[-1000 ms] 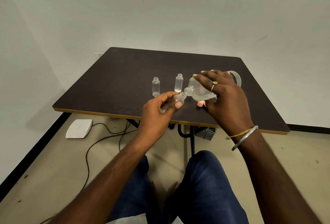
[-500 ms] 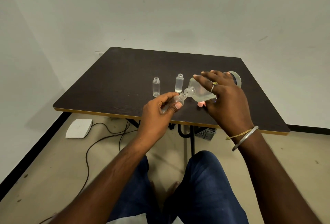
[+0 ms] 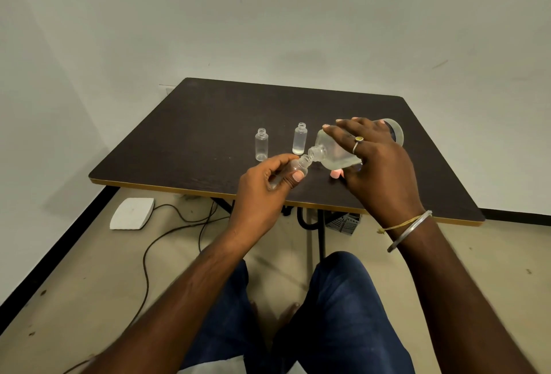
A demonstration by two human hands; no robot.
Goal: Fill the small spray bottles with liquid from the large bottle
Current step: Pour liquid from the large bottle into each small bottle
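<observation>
Both hands sit where they were half a second ago, holding the pour with no shift that I can make out. Left hand point(image 3: 262, 183) pinches a small clear plastic spray bottle without its cap point(image 3: 298, 166) between thumb and curled fingers, tilted with its open neck up and to the right. Right hand point(image 3: 378, 171) wraps over a large frosted clear bottle point(image 3: 334, 153) tipped on its side, its mouth meeting the small bottle's neck just above the dark brown counter point(image 3: 208, 123); clear liquid pools along its lower side. Beyond the left hand, two more small clear uncapped bottles point(image 3: 261, 144) point(image 3: 300, 138) stand upright and apart on the counter, unmoved. On the floor below lie a white flat device point(image 3: 132, 213) and black cables point(image 3: 167, 233).
</observation>
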